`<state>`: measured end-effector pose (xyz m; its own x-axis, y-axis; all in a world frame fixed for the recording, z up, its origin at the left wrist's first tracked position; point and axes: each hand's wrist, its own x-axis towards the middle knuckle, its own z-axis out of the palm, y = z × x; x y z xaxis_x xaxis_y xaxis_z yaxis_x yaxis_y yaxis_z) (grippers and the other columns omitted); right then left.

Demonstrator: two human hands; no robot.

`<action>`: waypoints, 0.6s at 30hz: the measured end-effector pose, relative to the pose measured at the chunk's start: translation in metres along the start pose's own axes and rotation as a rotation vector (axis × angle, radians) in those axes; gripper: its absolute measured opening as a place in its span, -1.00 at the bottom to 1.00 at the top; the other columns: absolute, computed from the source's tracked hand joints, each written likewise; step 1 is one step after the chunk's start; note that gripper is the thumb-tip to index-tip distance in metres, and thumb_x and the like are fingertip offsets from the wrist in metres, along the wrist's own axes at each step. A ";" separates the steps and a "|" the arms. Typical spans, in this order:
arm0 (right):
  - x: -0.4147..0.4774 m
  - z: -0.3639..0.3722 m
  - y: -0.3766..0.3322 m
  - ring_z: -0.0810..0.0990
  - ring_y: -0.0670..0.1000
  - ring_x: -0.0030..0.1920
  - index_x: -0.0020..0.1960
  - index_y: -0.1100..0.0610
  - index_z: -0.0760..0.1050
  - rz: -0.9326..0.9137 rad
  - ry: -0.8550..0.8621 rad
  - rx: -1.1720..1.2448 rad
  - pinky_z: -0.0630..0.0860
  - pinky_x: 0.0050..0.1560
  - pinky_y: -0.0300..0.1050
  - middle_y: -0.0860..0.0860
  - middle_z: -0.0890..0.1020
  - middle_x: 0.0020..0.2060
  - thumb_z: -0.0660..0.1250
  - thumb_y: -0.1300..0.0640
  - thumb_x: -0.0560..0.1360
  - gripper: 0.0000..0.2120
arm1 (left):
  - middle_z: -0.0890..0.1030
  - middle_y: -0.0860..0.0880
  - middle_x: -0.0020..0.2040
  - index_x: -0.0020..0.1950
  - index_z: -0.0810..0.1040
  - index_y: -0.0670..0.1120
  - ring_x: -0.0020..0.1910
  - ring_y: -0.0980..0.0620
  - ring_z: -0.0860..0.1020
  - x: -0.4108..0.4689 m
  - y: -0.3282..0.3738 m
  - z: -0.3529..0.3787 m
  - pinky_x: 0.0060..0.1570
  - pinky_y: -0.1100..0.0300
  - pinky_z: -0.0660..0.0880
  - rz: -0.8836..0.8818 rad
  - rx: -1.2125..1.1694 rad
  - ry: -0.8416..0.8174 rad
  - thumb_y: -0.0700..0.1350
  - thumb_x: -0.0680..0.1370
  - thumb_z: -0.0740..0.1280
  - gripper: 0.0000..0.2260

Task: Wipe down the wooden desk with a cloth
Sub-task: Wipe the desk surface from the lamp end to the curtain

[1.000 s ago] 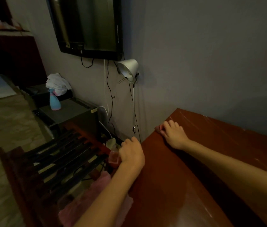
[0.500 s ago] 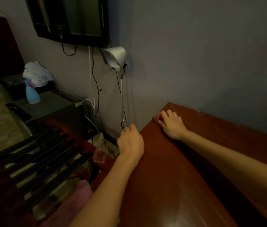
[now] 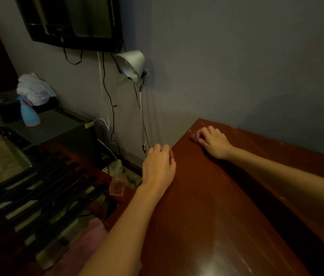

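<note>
Desk [image 3: 207, 196] unchanged vs 0.5 s ago, I note. Right hand [image 3: 214, 141] stays at far corner, fingers curled on cloth [image 3: 194, 136]. Left hand [image 3: 158, 168] stays on left edge; grip cannot tell.

Glossy reddish wooden desk [image 3: 207, 216]; shiny metal lamp shade [image 3: 132, 63]; matt painted wall [image 3: 236, 66].

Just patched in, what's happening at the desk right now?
A person is wiping the wooden desk. The right hand presses a small pinkish cloth, mostly hidden under the fingers, onto the desk's far corner by the wall. The left hand rests on the desk's left edge, holding nothing that can be seen. A lamp hangs on the wall above the corner, and a slatted chair stands to the left.
</note>
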<state>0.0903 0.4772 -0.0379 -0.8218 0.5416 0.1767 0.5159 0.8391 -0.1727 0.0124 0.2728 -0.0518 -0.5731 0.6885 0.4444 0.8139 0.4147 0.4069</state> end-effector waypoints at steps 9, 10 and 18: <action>0.012 0.022 -0.057 0.33 0.10 0.14 0.17 0.10 0.34 -0.129 0.014 0.001 0.21 0.05 -0.02 0.09 0.37 0.13 0.06 0.00 0.63 -0.78 | 0.48 -0.03 0.01 0.06 0.48 -0.06 0.03 0.00 0.45 0.000 -0.004 0.003 -0.06 0.16 0.42 0.045 -0.012 -0.018 -0.07 0.59 0.22 -0.89; 0.000 0.020 -0.053 0.31 0.06 0.08 0.17 0.08 0.35 -0.204 -0.002 0.033 0.19 0.02 -0.06 0.06 0.36 0.09 0.07 0.00 0.63 -0.79 | 0.48 -0.03 0.02 0.06 0.48 -0.06 0.04 0.01 0.45 0.000 -0.004 0.003 -0.06 0.17 0.41 0.045 -0.013 -0.014 -0.07 0.59 0.22 -0.89; 0.036 -0.002 0.033 0.38 0.17 0.19 0.08 0.01 0.40 0.074 -0.001 0.107 0.31 0.18 0.04 0.14 0.43 0.15 0.17 0.00 0.60 -0.88 | 0.46 0.01 0.02 0.05 0.46 -0.02 0.02 0.06 0.44 0.001 -0.004 0.006 -0.07 0.21 0.45 0.042 -0.020 0.003 -0.08 0.59 0.22 -0.92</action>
<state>0.0779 0.5247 -0.0352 -0.7829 0.6015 0.1591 0.5460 0.7868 -0.2877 0.0091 0.2760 -0.0576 -0.5391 0.7033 0.4634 0.8350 0.3740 0.4037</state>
